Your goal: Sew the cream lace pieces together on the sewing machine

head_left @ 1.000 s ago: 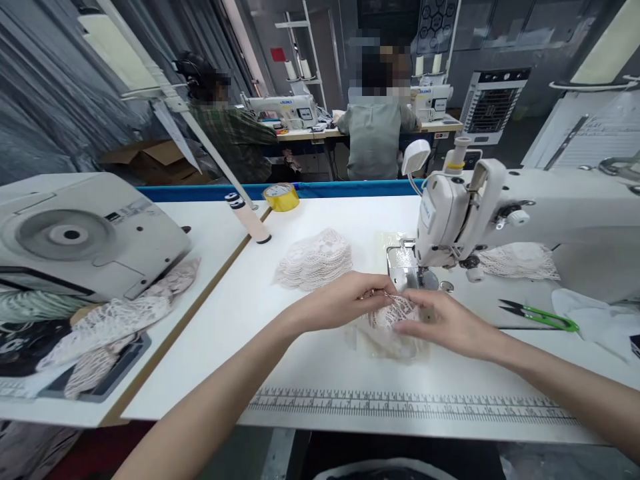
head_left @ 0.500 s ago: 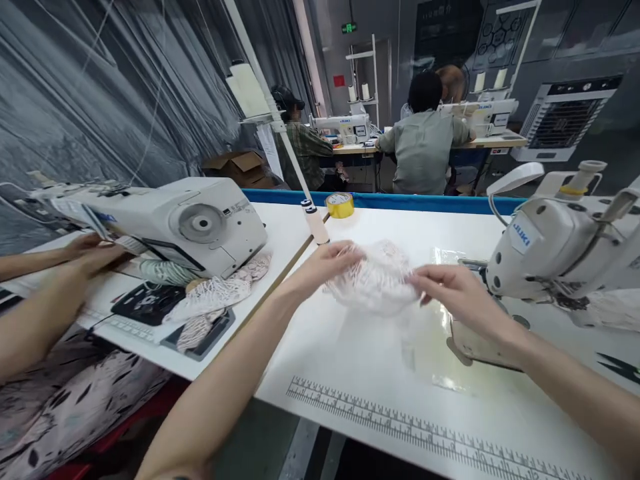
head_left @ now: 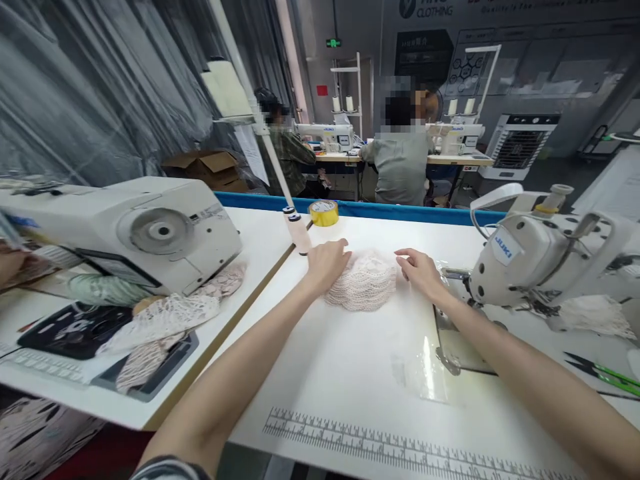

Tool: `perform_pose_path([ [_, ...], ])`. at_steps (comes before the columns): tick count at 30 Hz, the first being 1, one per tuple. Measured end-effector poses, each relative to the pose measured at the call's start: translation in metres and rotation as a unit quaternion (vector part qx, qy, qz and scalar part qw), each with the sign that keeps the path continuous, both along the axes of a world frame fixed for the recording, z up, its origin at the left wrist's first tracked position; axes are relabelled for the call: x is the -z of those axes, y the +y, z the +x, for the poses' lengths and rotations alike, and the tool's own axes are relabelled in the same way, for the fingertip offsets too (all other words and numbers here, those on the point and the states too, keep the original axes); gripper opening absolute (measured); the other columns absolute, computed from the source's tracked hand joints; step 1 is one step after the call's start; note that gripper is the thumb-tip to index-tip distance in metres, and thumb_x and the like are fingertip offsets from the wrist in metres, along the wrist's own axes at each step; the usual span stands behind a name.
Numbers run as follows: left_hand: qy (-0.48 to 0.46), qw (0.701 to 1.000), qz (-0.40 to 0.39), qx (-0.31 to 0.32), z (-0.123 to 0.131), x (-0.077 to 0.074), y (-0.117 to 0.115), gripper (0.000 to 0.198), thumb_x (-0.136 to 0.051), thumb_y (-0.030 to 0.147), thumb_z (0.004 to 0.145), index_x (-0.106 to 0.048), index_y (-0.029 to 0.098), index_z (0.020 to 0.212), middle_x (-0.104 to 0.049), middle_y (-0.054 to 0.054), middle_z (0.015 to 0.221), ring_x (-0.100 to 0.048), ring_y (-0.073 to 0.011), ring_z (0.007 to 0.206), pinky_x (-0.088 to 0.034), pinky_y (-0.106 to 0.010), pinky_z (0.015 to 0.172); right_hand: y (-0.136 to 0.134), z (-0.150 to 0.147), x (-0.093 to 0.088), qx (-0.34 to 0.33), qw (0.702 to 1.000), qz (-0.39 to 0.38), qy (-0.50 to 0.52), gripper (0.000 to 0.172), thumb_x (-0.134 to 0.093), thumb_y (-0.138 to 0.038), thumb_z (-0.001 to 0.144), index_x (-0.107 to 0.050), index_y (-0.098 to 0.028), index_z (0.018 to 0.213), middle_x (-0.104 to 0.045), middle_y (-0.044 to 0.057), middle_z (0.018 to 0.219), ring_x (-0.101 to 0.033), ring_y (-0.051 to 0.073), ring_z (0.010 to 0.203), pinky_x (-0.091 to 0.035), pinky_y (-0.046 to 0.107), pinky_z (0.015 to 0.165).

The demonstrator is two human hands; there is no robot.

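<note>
A pale pink piece of scalloped openwork lace (head_left: 364, 283) lies bunched on the white table in front of me. My left hand (head_left: 326, 265) rests against its left edge, fingertips slightly apart; its lower fingers are partly hidden. Just off the right edge of the lace is my right hand (head_left: 419, 272), fingers loosely bent and apart, holding nothing. Right of that hand stands a white sewing machine (head_left: 530, 253), with more pale lace (head_left: 595, 315) beyond its needle area.
Yellow tape (head_left: 324, 213) and thread cones (head_left: 299, 233) stand behind my left hand. Green-handled snips (head_left: 603, 373) lie at right. A printed ruler (head_left: 370, 443) runs along the front edge. At left are a neighbour's sewing machine (head_left: 170, 230), lace pieces (head_left: 160, 323) and a co-worker's hand (head_left: 11, 263).
The lace, blurred between both hands before, now lies on the table with its scalloped rows showing. My right hand has let go of it. The view has shifted to the right.
</note>
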State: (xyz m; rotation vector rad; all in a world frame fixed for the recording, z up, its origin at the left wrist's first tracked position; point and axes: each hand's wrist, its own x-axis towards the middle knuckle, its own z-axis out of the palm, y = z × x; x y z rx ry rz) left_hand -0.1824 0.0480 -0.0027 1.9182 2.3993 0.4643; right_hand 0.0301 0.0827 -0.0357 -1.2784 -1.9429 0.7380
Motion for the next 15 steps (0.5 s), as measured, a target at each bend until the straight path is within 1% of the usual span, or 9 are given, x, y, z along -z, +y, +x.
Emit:
perform_pose_path([
  [2, 0.027, 0.999, -0.014, -0.018, 0.002, -0.011, -0.008, 0.038, -0.047, 0.032, 0.090, -0.052, 0.024, 0.127, -0.066, -0.010, 0.107, -0.056, -0.0310, 0.111, -0.044, -0.047, 0.092, -0.018, 0.014, -0.004, -0.006, 1.000, 0.006, -0.013, 0.030, -0.045, -0.030, 0.088, -0.062, -0.019, 0.110, -0.058, -0.003, 0.056, -0.054, 0.015, 0.057, -0.039, 0.026, 0.059],
  [4, 0.047, 0.998, -0.036, -0.035, 0.003, -0.026, -0.018, 0.042, -0.046, 0.033, 0.089, -0.050, 0.020, 0.129, -0.068, -0.012, 0.102, -0.060, -0.0330, 0.104, -0.047, -0.046, 0.086, -0.044, 0.034, -0.008, -0.024, 0.999, 0.010, -0.028, 0.029, -0.048, -0.028, 0.088, -0.062, -0.022, 0.112, -0.060, -0.005, 0.059, -0.054, 0.013, 0.056, -0.038, 0.025, 0.058],
  [6, 0.071, 0.995, -0.044, -0.050, 0.003, -0.038, -0.030, 0.048, -0.042, 0.036, 0.088, -0.048, 0.014, 0.130, -0.065, -0.019, 0.108, -0.059, -0.0399, 0.101, -0.046, -0.053, 0.079, -0.076, 0.058, -0.010, -0.035, 0.998, 0.013, -0.049, 0.026, -0.052, -0.026, 0.086, -0.064, -0.026, 0.109, -0.062, -0.006, 0.061, -0.056, 0.012, 0.057, -0.038, 0.024, 0.058],
  [7, 0.090, 0.994, -0.041, -0.056, 0.003, -0.041, -0.035, 0.050, -0.039, 0.039, 0.088, -0.048, 0.014, 0.130, -0.063, -0.020, 0.112, -0.059, -0.0416, 0.100, -0.046, -0.054, 0.076, -0.091, 0.071, -0.011, -0.043, 0.997, 0.023, -0.067, 0.023, -0.054, -0.024, 0.086, -0.065, -0.027, 0.106, -0.064, -0.006, 0.063, -0.057, 0.012, 0.060, -0.038, 0.023, 0.059],
  [8, 0.125, 0.989, -0.048, -0.059, 0.003, -0.042, -0.041, 0.050, -0.035, 0.045, 0.088, -0.051, 0.019, 0.127, -0.065, -0.017, 0.108, -0.062, -0.0395, 0.093, -0.047, -0.050, 0.070, -0.104, 0.085, -0.011, -0.073, 0.990, 0.056, -0.103, 0.023, -0.052, -0.022, 0.086, -0.066, -0.027, 0.103, -0.066, -0.005, 0.069, -0.059, 0.012, 0.064, -0.038, 0.023, 0.059],
  [9, 0.145, 0.988, -0.022, -0.049, 0.005, -0.040, -0.047, 0.048, -0.032, 0.049, 0.088, -0.054, 0.023, 0.121, -0.068, -0.013, 0.098, -0.064, -0.0352, 0.083, -0.046, -0.044, 0.064, -0.114, 0.100, -0.010, -0.086, 0.983, 0.090, -0.138, 0.023, -0.049, -0.019, 0.087, -0.067, -0.026, 0.101, -0.069, -0.003, 0.078, -0.061, 0.012, 0.072, -0.039, 0.023, 0.061],
  [11, 0.145, 0.988, 0.041, -0.012, 0.013, -0.030, -0.060, 0.049, -0.023, 0.055, 0.088, -0.061, 0.027, 0.099, -0.068, -0.007, 0.076, -0.061, -0.0264, 0.058, -0.039, -0.036, 0.049, -0.124, 0.135, -0.009, -0.064, 0.958, 0.150, -0.234, 0.023, -0.047, -0.019, 0.089, -0.068, -0.026, 0.096, -0.069, -0.002, 0.086, -0.061, 0.013, 0.080, -0.040, 0.023, 0.064],
  [13, 0.133, 0.985, 0.104, 0.038, 0.029, -0.016, -0.072, 0.048, -0.024, 0.056, 0.089, -0.062, 0.027, 0.083, -0.061, -0.003, 0.057, -0.053, -0.0211, 0.043, -0.030, -0.028, 0.039, -0.118, 0.172, -0.009, 0.019, 0.936, 0.164, -0.309, 0.023, -0.046, -0.020, 0.089, -0.068, -0.024, 0.091, -0.069, 0.002, 0.087, -0.061, 0.015, 0.080, -0.040, 0.024, 0.066],
  [15, 0.122, 0.969, 0.174, 0.126, 0.053, -0.003, -0.083, 0.036, -0.039, 0.051, 0.087, -0.064, 0.027, 0.078, -0.059, 0.002, 0.051, -0.052, -0.0161, 0.039, -0.028, -0.024, 0.038, -0.101, 0.207, -0.012, 0.097, 0.926, 0.160, -0.327, 0.025, -0.044, -0.019, 0.089, -0.068, -0.019, 0.093, -0.068, 0.008, 0.093, -0.060, 0.019, 0.083, -0.039, 0.027, 0.065],
])
